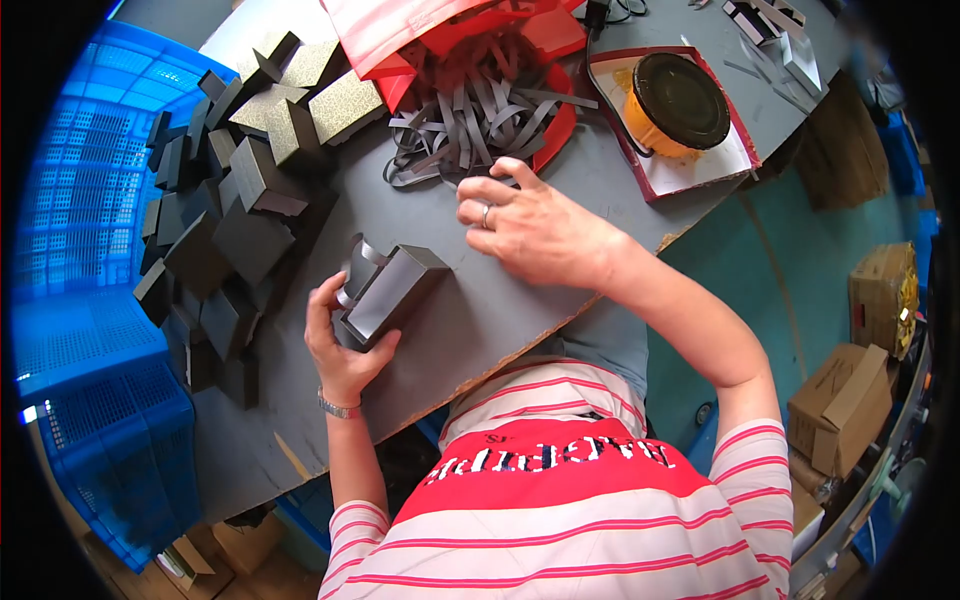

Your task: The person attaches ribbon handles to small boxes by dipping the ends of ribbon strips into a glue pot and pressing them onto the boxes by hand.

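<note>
My left hand (pixel 345 345), with a bracelet at its wrist, grips the lower end of a dark grey box (pixel 395 290) on the grey table. A light curled strip (pixel 372 252) stands out from the box's left side. My right hand (pixel 520 220), wearing a ring, hovers to the upper right of the box with its fingers curled; whether something is pinched in them I cannot make out. Just above that hand lies a tangle of grey ribbon strips (pixel 470 130), partly in a red bag (pixel 400 35).
Dark and gold boxes (pixel 250 200) are heaped on the table's left, beside blue plastic crates (pixel 80 200). A red-edged tray (pixel 690 180) holds an orange container with a black lid (pixel 680 100). Cardboard cartons (pixel 838 405) stand on the floor at right.
</note>
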`<state>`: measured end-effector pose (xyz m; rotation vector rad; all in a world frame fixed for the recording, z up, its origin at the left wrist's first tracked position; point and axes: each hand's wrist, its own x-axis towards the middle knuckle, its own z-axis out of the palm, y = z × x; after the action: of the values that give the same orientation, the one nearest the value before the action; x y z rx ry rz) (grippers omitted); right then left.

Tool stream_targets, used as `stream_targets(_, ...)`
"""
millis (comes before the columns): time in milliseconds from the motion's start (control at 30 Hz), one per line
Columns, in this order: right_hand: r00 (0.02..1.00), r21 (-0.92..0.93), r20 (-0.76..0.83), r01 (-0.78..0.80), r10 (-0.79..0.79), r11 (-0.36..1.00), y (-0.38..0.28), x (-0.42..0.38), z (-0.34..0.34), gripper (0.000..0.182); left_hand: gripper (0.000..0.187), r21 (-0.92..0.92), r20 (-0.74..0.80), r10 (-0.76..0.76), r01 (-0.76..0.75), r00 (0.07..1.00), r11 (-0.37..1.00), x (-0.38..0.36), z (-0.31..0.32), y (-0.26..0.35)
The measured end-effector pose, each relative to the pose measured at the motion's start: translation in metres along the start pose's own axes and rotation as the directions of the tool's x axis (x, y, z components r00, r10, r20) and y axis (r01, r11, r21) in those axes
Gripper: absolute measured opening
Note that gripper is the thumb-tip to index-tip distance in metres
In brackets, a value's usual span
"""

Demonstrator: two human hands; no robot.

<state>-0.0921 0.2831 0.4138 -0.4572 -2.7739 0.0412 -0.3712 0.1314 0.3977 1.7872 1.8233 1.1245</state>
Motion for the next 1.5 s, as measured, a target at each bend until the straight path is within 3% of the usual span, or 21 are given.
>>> stream_targets(33, 0.993, 0.036, -0.116, 0.002, 0.002, 0.999, -0.008, -0.006, 0.0, 0.006, 0.091, 0.04, -0.015, 0.052, -0.051, 0.999, 0.998, 0.002, -0.005, 0.0)
stream_targets(100, 0.979, 0.427, -0.189, 0.008, 0.08, 0.904, -0.019, -0.015, -0.019, 0.013, 0.106, 0.003, -0.033, 0.114, -0.114, 0.993, 0.994, 0.008, -0.007, -0.013)
stream_targets(167, 0.959, 0.76, -0.193, 0.011, 0.209, 0.65, -0.023, -0.027, -0.03, 0.016, 0.124, -0.095, 0.002, 0.177, -0.176, 0.984, 0.98, 0.021, -0.003, -0.013)
stream_targets(200, 0.947, 0.886, -0.117, -0.036, 0.299, 0.462, -0.022, -0.036, -0.034, 0.014, 0.124, -0.119, 0.045, 0.217, -0.21, 0.975, 0.97, 0.028, 0.0, -0.01)
stream_targets(233, 0.927, 0.967, -0.031, -0.067, 0.373, 0.247, -0.02, -0.046, -0.037, 0.012, 0.121, -0.151, 0.077, 0.227, -0.214, 0.971, 0.965, 0.033, 0.006, -0.009)
stream_targets(333, 0.763, 0.991, 0.052, 0.04, 0.644, -0.127, -0.011, -0.08, -0.037, 0.011, 0.102, -0.193, 0.116, 0.306, -0.28, 0.945, 0.94, 0.043, 0.028, -0.002)
stream_targets(367, 0.706, 0.987, 0.015, 0.103, 0.708, -0.124, -0.006, -0.094, -0.036, 0.013, 0.091, -0.231, 0.148, 0.355, -0.317, 0.923, 0.92, 0.05, 0.037, 0.002)
stream_targets(500, 0.323, 0.995, 0.098, -0.039, 0.941, -0.091, 0.018, -0.142, -0.052, 0.012, 0.072, -0.319, 0.234, 0.346, -0.264, 0.909, 0.91, 0.061, 0.067, 0.03)
stream_targets(567, 0.223, 0.99, 0.138, -0.02, 0.965, -0.137, 0.032, -0.163, -0.058, 0.011, 0.064, -0.242, 0.253, 0.385, -0.327, 0.888, 0.914, 0.067, 0.076, 0.047)
stream_targets(667, 0.12, 0.992, 0.086, -0.105, 0.989, -0.073, 0.045, -0.176, -0.069, 0.011, 0.054, -0.024, 0.204, 0.462, -0.467, 0.863, 0.884, 0.07, 0.084, 0.066)
stream_targets(800, 0.082, 0.992, 0.079, -0.103, 0.993, -0.071, 0.066, -0.183, -0.074, 0.012, 0.061, -0.035, 0.175, 0.528, -0.53, 0.831, 0.847, 0.071, 0.088, 0.07)
stream_targets(867, 0.158, 0.99, 0.114, -0.104, 0.981, -0.099, 0.078, -0.189, -0.074, 0.011, 0.083, -0.197, 0.196, 0.534, -0.501, 0.822, 0.843, 0.075, 0.091, 0.066)
stream_targets(933, 0.152, 0.993, 0.083, -0.1, 0.985, -0.068, 0.082, -0.186, -0.069, 0.01, 0.1, -0.479, 0.166, 0.523, -0.395, 0.836, 0.784, 0.076, 0.102, 0.055)
stream_targets(1000, 0.085, 0.987, 0.067, -0.153, 0.994, -0.053, 0.082, -0.18, -0.069, 0.011, 0.125, -0.521, 0.28, 0.509, -0.317, 0.814, 0.792, 0.079, 0.101, 0.05)
stream_targets(1033, 0.085, 0.987, 0.065, -0.152, 0.994, -0.051, 0.081, -0.177, -0.07, 0.011, 0.125, -0.521, 0.279, 0.511, -0.319, 0.813, 0.792, 0.078, 0.104, 0.049)
stream_targets(1100, 0.066, 0.984, 0.064, -0.169, 0.996, -0.052, 0.078, -0.173, -0.072, 0.012, 0.135, -0.686, 0.332, 0.47, -0.133, 0.818, 0.716, 0.077, 0.112, 0.045)
stream_targets(1133, 0.064, 0.984, 0.062, -0.168, 0.996, -0.051, 0.079, -0.175, -0.072, 0.012, 0.138, -0.675, 0.374, 0.462, -0.106, 0.804, 0.731, 0.079, 0.111, 0.049)
stream_targets(1200, 0.078, 0.966, 0.113, -0.242, 0.99, -0.091, 0.082, -0.178, -0.072, 0.014, 0.136, -0.704, 0.389, 0.514, -0.113, 0.764, 0.701, 0.084, 0.118, 0.048)
stream_targets(1400, 0.077, 0.944, 0.153, -0.305, 0.985, -0.122, 0.087, -0.173, -0.079, 0.013, 0.13, -0.623, 0.544, 0.467, -0.037, 0.698, 0.781, 0.089, 0.121, 0.059)
stream_targets(1500, 0.126, 0.935, 0.218, -0.311, 0.968, -0.171, 0.089, -0.171, -0.085, 0.016, 0.122, -0.589, 0.524, 0.493, -0.122, 0.694, 0.799, 0.091, 0.121, 0.064)
